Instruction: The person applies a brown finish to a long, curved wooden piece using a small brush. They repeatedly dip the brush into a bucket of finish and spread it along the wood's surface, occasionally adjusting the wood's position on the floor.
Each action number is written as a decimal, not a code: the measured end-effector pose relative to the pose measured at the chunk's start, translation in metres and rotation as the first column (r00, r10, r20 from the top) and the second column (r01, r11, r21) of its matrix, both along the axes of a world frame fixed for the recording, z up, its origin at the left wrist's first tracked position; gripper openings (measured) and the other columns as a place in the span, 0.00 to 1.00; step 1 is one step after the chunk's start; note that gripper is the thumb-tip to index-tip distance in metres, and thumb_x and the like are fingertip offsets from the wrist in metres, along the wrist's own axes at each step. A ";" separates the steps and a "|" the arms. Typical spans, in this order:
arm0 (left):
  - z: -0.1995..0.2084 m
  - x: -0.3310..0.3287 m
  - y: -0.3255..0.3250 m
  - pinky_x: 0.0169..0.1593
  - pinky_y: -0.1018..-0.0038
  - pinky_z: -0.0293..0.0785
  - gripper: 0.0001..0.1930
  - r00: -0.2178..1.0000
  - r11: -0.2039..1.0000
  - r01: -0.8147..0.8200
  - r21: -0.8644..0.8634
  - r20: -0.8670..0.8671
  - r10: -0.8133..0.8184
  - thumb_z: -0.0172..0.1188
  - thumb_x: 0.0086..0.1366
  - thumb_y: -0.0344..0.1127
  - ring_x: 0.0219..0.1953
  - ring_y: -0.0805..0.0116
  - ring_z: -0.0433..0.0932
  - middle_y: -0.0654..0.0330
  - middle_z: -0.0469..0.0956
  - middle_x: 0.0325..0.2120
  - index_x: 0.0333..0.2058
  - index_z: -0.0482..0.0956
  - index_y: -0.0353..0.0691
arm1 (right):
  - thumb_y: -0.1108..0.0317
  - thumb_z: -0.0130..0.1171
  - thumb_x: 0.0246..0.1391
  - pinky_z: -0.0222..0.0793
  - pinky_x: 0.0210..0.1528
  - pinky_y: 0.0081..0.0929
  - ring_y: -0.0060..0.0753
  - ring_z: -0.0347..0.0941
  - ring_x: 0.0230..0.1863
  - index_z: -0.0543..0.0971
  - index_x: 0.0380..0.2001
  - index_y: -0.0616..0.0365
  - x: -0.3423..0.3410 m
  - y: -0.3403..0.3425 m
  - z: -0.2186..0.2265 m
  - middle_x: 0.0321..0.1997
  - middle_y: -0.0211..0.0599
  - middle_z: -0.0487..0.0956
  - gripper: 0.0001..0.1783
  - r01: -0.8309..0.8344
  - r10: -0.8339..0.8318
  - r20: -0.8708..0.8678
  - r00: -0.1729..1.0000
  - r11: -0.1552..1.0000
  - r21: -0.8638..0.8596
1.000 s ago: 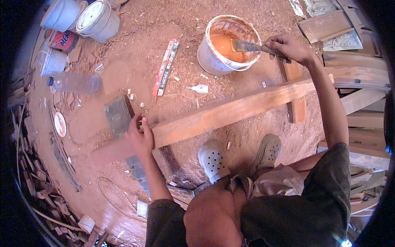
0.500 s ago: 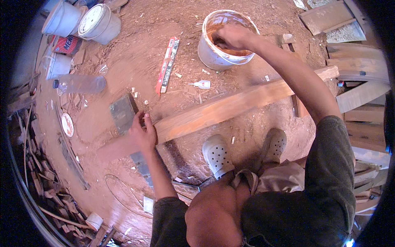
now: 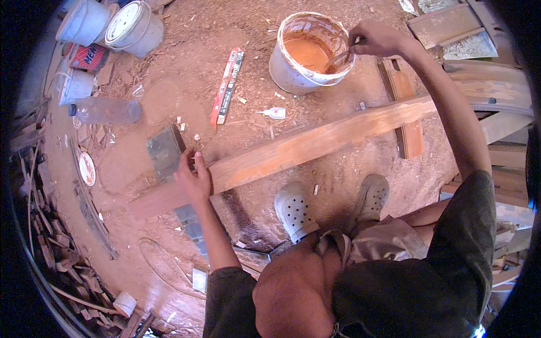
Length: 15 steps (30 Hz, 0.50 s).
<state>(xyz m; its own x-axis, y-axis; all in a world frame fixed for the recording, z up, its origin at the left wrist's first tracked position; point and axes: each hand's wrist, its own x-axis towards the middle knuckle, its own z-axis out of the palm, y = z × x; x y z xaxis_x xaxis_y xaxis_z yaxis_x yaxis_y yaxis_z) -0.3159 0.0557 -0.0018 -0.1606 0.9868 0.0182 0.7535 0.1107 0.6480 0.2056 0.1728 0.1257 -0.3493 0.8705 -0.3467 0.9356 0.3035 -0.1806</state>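
Note:
A long wooden plank (image 3: 293, 152) lies slantwise in front of my feet, with pale orange patches along its upper face. My left hand (image 3: 194, 179) rests on the plank near its left end, fingers loosely apart and reaching past the far edge. Beyond the plank stands a white bucket (image 3: 287, 70) holding an orange-brown paste (image 3: 307, 52). At the bucket's right rim my right hand (image 3: 378, 39) is closed on a thin, dark, smeared tool (image 3: 339, 57) that slopes down into the bucket. Its kind is not clear.
A dark block (image 3: 165, 152) props the plank's left part; a brown wood piece (image 3: 410, 138) lies under its right part. Nearby are a small glue bottle (image 3: 275, 113), a long narrow box (image 3: 228, 84), a plastic bottle (image 3: 108, 111), lidded bucket (image 3: 135, 31) and scrap wood (image 3: 70, 265).
My right hand has come up out of the bucket and moved right to its rim, bringing the thin tool into sight. My left hand stays on the plank.

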 end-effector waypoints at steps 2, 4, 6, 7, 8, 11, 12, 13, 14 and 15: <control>0.004 -0.005 0.002 0.49 0.63 0.71 0.18 1.000 1.000 -0.005 0.003 -0.022 0.005 0.58 0.68 0.45 0.41 0.56 0.80 0.51 0.84 0.39 0.47 0.81 0.37 | 0.58 0.63 0.56 0.75 0.33 0.35 0.33 0.78 0.29 0.83 0.40 0.57 0.012 -0.007 0.003 0.28 0.36 0.82 0.15 0.199 -0.211 -0.168 0.963 0.976 -0.084; 0.008 -0.011 0.002 0.49 0.64 0.70 0.18 0.998 1.000 0.013 0.012 -0.065 -0.012 0.58 0.68 0.45 0.40 0.56 0.81 0.51 0.84 0.39 0.47 0.81 0.37 | 0.56 0.60 0.61 0.73 0.30 0.28 0.22 0.74 0.27 0.83 0.43 0.56 0.006 -0.026 0.011 0.26 0.31 0.80 0.16 0.515 -0.581 -0.191 0.791 0.801 -0.305; 0.011 -0.010 0.003 0.49 0.64 0.70 0.18 0.997 1.000 0.024 0.013 -0.072 -0.023 0.58 0.68 0.45 0.40 0.56 0.81 0.52 0.84 0.38 0.46 0.81 0.38 | 0.52 0.55 0.66 0.65 0.24 0.18 0.14 0.68 0.23 0.81 0.45 0.55 0.011 -0.047 0.002 0.25 0.26 0.78 0.18 0.519 -0.623 -0.340 0.704 0.779 -0.352; 0.011 -0.006 0.003 0.48 0.64 0.70 0.17 0.997 0.999 0.034 0.008 -0.073 -0.033 0.58 0.68 0.45 0.40 0.56 0.81 0.52 0.84 0.38 0.46 0.82 0.38 | 0.51 0.55 0.66 0.64 0.23 0.18 0.14 0.68 0.22 0.81 0.45 0.54 0.012 -0.058 -0.006 0.25 0.26 0.78 0.19 0.542 -0.651 -0.401 0.645 0.759 -0.360; 0.012 -0.003 0.003 0.48 0.64 0.70 0.17 0.996 0.999 0.039 0.017 -0.075 -0.038 0.58 0.68 0.46 0.39 0.56 0.81 0.52 0.84 0.38 0.46 0.82 0.38 | 0.50 0.54 0.66 0.63 0.22 0.17 0.14 0.67 0.22 0.80 0.46 0.54 0.016 -0.066 -0.015 0.25 0.26 0.79 0.19 0.563 -0.673 -0.459 0.580 0.739 -0.370; 0.015 -0.001 0.000 0.48 0.64 0.70 0.17 0.995 0.999 0.038 0.024 -0.095 -0.036 0.58 0.68 0.46 0.39 0.56 0.81 0.53 0.84 0.37 0.45 0.82 0.39 | 0.49 0.52 0.67 0.62 0.22 0.18 0.15 0.67 0.22 0.79 0.44 0.58 0.003 -0.081 -0.029 0.25 0.26 0.78 0.21 0.631 -0.741 -0.523 0.421 0.654 -0.418; 0.017 -0.002 0.000 0.48 0.64 0.69 0.17 0.994 0.999 0.033 0.020 -0.104 -0.031 0.58 0.68 0.46 0.39 0.56 0.81 0.53 0.84 0.37 0.45 0.82 0.39 | 0.50 0.52 0.68 0.62 0.23 0.18 0.15 0.67 0.22 0.79 0.44 0.59 -0.009 -0.086 -0.028 0.25 0.26 0.77 0.21 0.661 -0.764 -0.526 0.374 0.617 -0.426; 0.018 -0.002 0.000 0.48 0.64 0.69 0.17 0.994 1.000 0.026 0.015 -0.111 -0.025 0.58 0.68 0.45 0.39 0.56 0.81 0.53 0.84 0.37 0.45 0.82 0.40 | 0.49 0.53 0.67 0.62 0.23 0.19 0.15 0.68 0.24 0.78 0.44 0.60 -0.020 -0.088 -0.015 0.28 0.26 0.77 0.22 0.655 -0.790 -0.476 0.385 0.598 -0.462; 0.018 -0.003 0.000 0.48 0.64 0.69 0.16 0.992 0.999 0.031 0.022 -0.126 -0.028 0.58 0.68 0.45 0.39 0.56 0.81 0.53 0.84 0.37 0.46 0.82 0.40 | 0.49 0.53 0.67 0.62 0.22 0.20 0.15 0.68 0.25 0.78 0.43 0.60 -0.019 -0.091 -0.022 0.29 0.26 0.76 0.22 0.645 -0.768 -0.503 0.397 0.623 -0.443; 0.017 -0.003 0.000 0.48 0.64 0.69 0.16 0.990 0.999 0.038 0.028 -0.139 -0.034 0.58 0.68 0.45 0.39 0.57 0.81 0.53 0.84 0.37 0.46 0.82 0.40 | 0.49 0.53 0.67 0.61 0.22 0.21 0.15 0.68 0.25 0.78 0.43 0.59 -0.019 -0.094 -0.030 0.30 0.26 0.76 0.22 0.636 -0.744 -0.528 0.409 0.648 -0.420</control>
